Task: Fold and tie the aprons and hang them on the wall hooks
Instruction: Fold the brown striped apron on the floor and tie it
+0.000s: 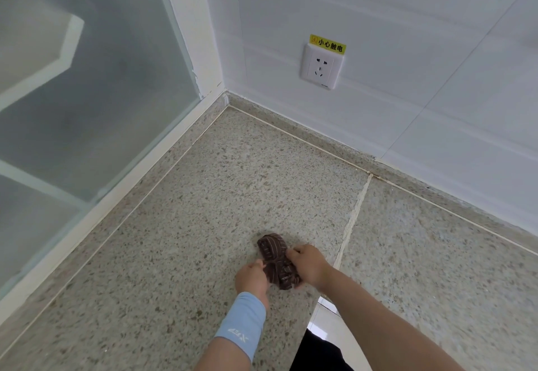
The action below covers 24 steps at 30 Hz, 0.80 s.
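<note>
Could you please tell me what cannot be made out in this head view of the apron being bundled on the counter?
1. Head view: any knot on the apron is covered by the left hand and right hand; tied or not, I cannot tell.
2. Head view: wall hooks lie outside the frame.
3. Head view: the frosted glass blurs whatever is behind it.

apron (273, 250) edges hidden under left hand (251, 279) and right hand (308, 263), fingertips unseen

One striped apron (272, 250), two hands, left hand (251, 279) and right hand (308, 264), one blue wristband (243, 324), one wall socket (321, 69), one warning label (327, 43).
</note>
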Available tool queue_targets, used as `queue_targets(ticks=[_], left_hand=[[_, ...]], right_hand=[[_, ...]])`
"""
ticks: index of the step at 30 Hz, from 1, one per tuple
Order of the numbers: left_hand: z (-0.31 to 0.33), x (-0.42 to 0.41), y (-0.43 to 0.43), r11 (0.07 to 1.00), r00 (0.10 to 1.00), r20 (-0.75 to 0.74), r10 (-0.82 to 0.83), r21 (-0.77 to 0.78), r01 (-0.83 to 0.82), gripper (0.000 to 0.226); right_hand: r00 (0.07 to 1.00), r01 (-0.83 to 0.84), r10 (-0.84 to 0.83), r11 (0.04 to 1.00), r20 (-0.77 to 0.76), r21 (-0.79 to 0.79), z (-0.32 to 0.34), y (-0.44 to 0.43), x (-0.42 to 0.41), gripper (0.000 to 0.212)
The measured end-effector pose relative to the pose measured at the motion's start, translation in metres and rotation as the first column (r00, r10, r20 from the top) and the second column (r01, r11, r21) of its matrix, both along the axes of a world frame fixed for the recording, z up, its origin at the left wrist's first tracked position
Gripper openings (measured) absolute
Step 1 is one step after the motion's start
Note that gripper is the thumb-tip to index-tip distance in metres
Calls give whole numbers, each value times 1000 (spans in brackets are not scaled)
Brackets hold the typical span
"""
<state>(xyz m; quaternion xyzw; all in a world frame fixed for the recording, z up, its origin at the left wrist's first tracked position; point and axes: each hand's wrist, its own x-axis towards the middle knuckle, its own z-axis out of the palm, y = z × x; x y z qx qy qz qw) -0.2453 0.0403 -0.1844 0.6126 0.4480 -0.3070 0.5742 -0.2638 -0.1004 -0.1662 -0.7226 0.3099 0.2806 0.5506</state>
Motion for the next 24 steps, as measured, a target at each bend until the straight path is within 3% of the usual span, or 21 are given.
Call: queue_targets(ticks=[2,5,8,10,12,13,15,19,21,24], left_hand=[[4,3,-4,997,997,-30,69,-37,-70,22],[3,1,-8,1000,1000,-4,20,-16,-20,22],[0,0,-4,975,970,119,-212,87,202,31],[4,3,1,905,886,206,-416,186,382,36],[14,5,4,854,813,264,-519,207,478,30],[17,4,4,849,797,292,-528,172,499,24],[22,0,3,842,779,347,-523,70,535,17],[32,-6,7,834,731,461,-503,38,551,68],[45,-3,7,829,703,499,-507,58,556,79],[74,3,3,785,627,526,-575,138,604,65]], right_hand=[[983,174,-167,978,-69,112,1,2,-2,27],[965,255,-246,962,-90,103,-1,4,-3,25],[996,77,-80,995,-47,-62,-4,-1,-3,34],[993,-120,118,967,-20,-224,-6,-8,-2,35],[976,-206,218,931,9,-302,-4,-12,0,17],[976,-193,213,937,37,-290,-1,-13,0,8],[988,-100,122,972,92,-212,4,-11,3,27],[982,132,-125,990,143,-40,21,-11,2,35],[970,190,-195,980,143,50,35,-16,-2,34],[971,92,-80,995,225,-44,60,-28,-10,38]])
